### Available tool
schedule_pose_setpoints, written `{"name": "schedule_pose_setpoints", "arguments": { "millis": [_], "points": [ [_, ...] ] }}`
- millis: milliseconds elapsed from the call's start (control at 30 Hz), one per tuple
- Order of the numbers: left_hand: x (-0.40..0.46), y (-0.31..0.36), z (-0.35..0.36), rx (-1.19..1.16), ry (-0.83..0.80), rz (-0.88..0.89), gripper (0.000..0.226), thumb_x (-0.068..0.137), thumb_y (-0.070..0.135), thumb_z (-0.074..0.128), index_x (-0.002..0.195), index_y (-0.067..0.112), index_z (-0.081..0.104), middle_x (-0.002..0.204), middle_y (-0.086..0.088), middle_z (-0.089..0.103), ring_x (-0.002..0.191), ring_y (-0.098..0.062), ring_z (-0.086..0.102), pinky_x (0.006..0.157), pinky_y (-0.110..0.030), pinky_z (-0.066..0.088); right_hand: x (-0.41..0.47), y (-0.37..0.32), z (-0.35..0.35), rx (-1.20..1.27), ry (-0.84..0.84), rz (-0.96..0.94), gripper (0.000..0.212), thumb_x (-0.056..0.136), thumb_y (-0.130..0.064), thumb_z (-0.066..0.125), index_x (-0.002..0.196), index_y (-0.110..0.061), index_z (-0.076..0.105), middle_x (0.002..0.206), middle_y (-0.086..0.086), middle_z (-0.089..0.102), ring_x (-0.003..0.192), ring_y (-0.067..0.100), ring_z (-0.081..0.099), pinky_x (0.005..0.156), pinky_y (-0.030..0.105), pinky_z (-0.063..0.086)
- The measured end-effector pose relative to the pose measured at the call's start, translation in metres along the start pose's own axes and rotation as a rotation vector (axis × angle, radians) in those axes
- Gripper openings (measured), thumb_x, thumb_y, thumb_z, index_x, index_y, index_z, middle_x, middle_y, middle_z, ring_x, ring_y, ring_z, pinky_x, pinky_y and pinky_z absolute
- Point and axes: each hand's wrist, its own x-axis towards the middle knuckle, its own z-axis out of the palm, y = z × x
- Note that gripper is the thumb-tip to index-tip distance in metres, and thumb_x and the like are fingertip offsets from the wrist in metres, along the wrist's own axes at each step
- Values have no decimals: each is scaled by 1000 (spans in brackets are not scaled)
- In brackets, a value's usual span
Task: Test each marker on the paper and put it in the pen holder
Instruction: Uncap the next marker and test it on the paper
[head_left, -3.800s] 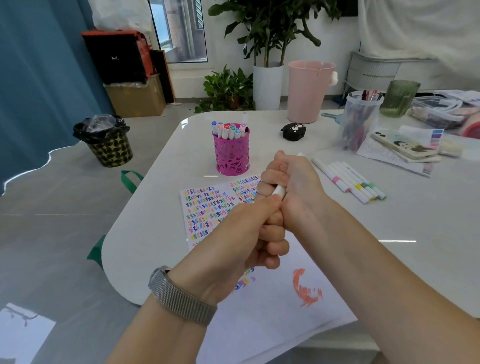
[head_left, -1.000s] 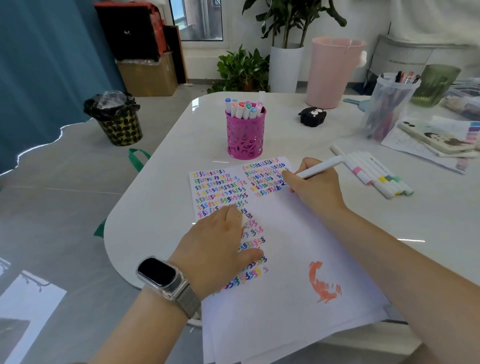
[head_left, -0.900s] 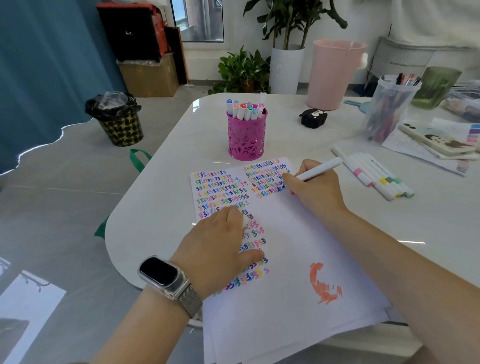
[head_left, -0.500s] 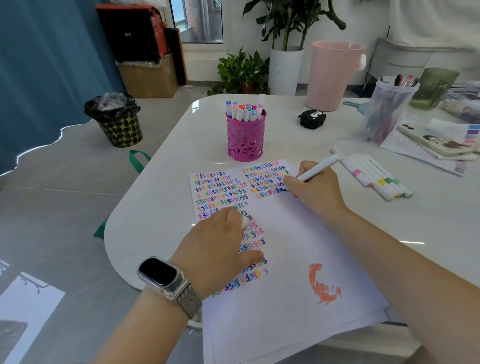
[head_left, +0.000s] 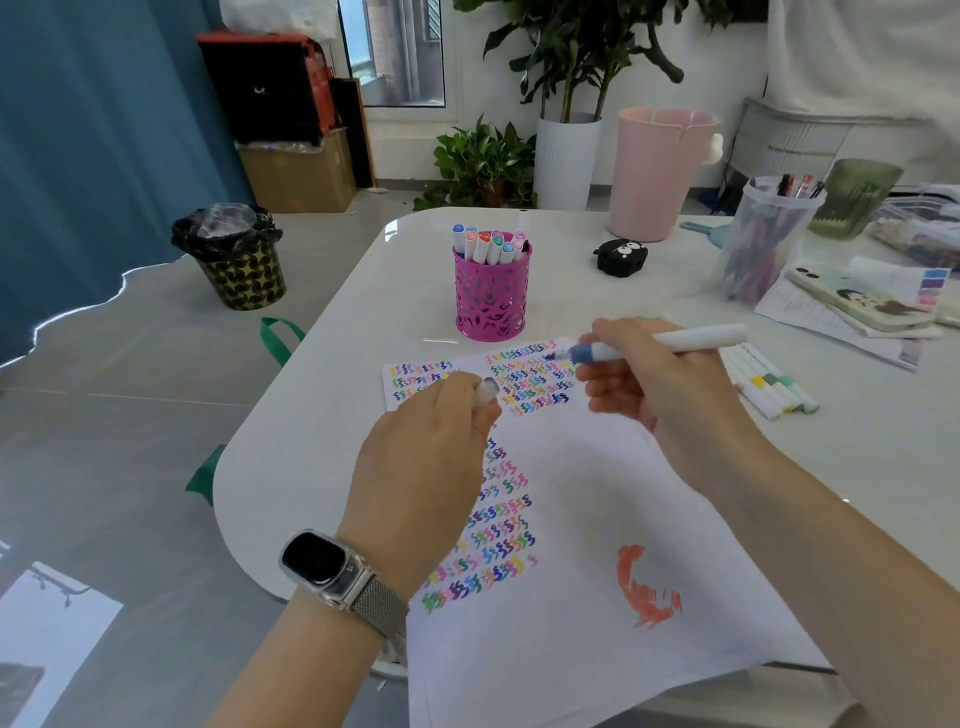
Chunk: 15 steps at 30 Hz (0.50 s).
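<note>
Marker (head_left: 675, 344) now lifted off paper (head_left: 571, 519), tip bare, pinched in right hand (head_left: 654, 384). Left hand (head_left: 431, 457) off the sheet too, curled round cap (head_left: 487, 391). Test done; recap next, then holder (head_left: 492, 293).

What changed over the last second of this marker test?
The right hand lifted the marker off the paper, tip toward the cap that the left hand, raised from the sheet, now holds. The pen holder and spare markers stayed put.
</note>
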Motion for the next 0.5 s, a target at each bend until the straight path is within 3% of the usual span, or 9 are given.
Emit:
{"name": "schedule_pose_setpoints", "arguments": {
  "millis": [133,400,500],
  "points": [
    [-1,3,-3,-91,20,-28,20,95,37,43,78,27,39,75,9,55,72,-17,50,65,-34,43,-18,-4,15,-47,-100,-51,20,89,-6,54,70,-3,61,57,4,68,48,15,58,45,25,50],
    [1,2,-4,-101,2,-27,18,92,36,50,93,20,57,78,10,55,75,-18,53,66,-33,44,-17,-1,21,-63,-136,-89,23,89,-10,58,66,-6,58,62,11,69,51,17,60,48,28,51],
    [0,2,-3,-111,-36,38,19,93,39,49,95,22,58,76,10,54,71,-17,51,65,-35,46,-18,3,21,-162,-141,-86,26,88,-15,61,66,-4,55,56,8,67,46,17,57,44,26,46]
  ]
}}
